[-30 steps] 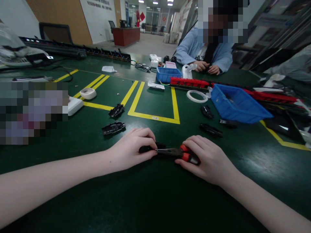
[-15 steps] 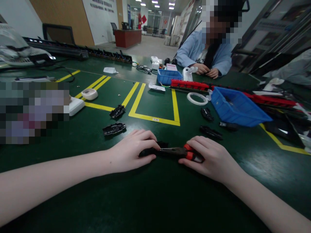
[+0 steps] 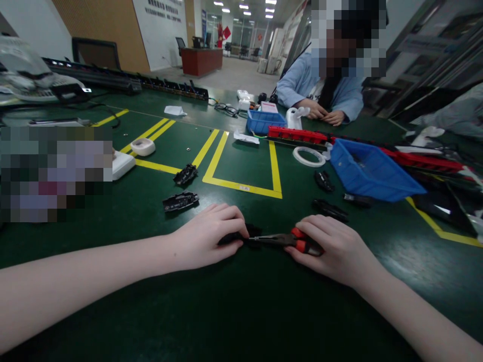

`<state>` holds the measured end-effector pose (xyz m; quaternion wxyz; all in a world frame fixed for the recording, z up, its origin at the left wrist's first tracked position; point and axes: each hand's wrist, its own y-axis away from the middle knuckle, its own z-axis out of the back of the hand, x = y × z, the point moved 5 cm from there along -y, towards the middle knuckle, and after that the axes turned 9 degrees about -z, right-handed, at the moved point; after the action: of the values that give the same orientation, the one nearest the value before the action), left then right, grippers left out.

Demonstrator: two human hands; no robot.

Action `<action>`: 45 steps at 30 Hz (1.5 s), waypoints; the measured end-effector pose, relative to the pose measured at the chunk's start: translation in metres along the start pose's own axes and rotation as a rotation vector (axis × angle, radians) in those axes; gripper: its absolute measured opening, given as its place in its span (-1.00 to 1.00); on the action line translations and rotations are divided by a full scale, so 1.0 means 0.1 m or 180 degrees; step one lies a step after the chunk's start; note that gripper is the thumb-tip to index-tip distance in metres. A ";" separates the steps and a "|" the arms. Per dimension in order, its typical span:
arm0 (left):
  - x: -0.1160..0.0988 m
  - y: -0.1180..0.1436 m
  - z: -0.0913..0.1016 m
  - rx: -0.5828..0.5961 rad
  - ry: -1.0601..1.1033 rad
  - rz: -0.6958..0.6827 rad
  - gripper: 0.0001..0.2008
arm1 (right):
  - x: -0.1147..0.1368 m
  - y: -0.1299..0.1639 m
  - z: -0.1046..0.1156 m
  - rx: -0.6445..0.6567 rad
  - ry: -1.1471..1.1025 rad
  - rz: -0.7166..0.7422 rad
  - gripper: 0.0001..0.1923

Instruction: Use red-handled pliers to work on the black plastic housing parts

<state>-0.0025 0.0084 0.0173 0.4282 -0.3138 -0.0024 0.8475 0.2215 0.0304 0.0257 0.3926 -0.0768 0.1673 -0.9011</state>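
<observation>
My left hand [image 3: 209,236] rests on the green table [image 3: 241,311] and pinches a small black plastic part [image 3: 241,234] against it. My right hand [image 3: 332,246] grips red-handled needle-nose pliers [image 3: 287,240], whose jaws point left and meet the black part. Most of the part is hidden under my left fingers. The two hands are about a hand's width apart at the table's near middle.
Loose black parts [image 3: 180,201] [image 3: 185,174] [image 3: 330,208] [image 3: 323,180] lie around. A blue bin [image 3: 372,171] tilts at right, beside a white ring [image 3: 308,156] and red strips [image 3: 296,133]. A person in a blue top [image 3: 320,88] works across the table near a smaller blue bin [image 3: 264,120].
Both hands hold the same grip on the part and pliers; the hands and the view have shifted only slightly.
</observation>
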 end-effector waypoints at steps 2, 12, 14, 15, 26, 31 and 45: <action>0.00 0.00 0.00 0.0006 -0.0032 -0.0001 -0.85 | 0.00 0.00 0.00 0.0000 0.0002 -0.0022 -0.77; -0.01 -0.01 0.01 0.0014 -0.0158 -0.0050 -0.89 | 0.06 -0.03 0.00 -0.0027 -0.0206 -0.0168 -0.77; -0.01 -0.01 0.00 0.0018 -0.0197 -0.0062 -0.90 | 0.09 -0.04 0.00 -0.0028 -0.0217 -0.0138 -0.78; -0.01 -0.01 0.00 0.0016 -0.0211 -0.0063 -0.90 | 0.11 -0.04 0.00 -0.0030 -0.0216 -0.0124 -0.78; -0.03 0.00 0.01 -0.0001 -0.0129 -0.0034 -0.68 | 0.07 -0.05 0.02 -0.0063 -0.0373 -0.0267 -0.80; 0.00 0.00 0.00 -0.0078 -0.0094 0.0066 -0.70 | 0.03 -0.04 0.02 -0.0068 -0.0397 -0.0300 -0.81; 0.01 0.01 0.01 -0.0047 0.0144 0.0010 -0.71 | 0.11 -0.06 0.03 -0.0009 -0.0444 -0.0285 -0.79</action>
<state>-0.0044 0.0083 0.0174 0.4245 -0.3360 0.0015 0.8408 0.2108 0.0260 0.0308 0.3626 -0.1473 0.1372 -0.9100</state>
